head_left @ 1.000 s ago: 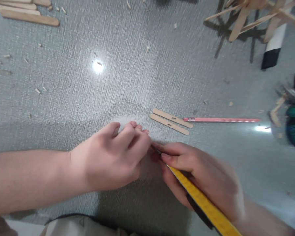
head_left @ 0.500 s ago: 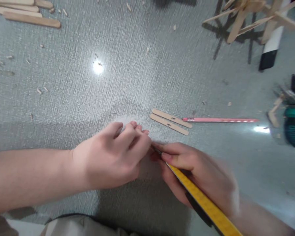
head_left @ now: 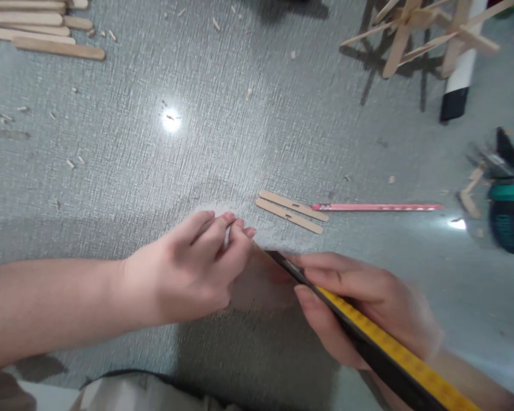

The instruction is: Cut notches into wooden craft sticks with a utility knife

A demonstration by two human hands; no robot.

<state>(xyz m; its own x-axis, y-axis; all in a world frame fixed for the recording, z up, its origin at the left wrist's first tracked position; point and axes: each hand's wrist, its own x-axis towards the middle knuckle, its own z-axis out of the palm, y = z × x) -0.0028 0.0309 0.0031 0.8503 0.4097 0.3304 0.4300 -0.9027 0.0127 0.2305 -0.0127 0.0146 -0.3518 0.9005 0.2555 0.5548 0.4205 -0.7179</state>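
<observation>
Left hand (head_left: 192, 265): in from the left, knuckles up, fingers curled narrow; their undersides are hidden, so I cannot tell what they pinch.
Right hand (head_left: 381, 294): in from lower right, slightly blurred, fingers and thumb closed around the knife.
Knife (head_left: 385, 340): slanting, tip near the left fingers, rear cut off at the bottom edge.
Sticks (head_left: 274, 209): two, notched, lying just beyond the hands.
</observation>
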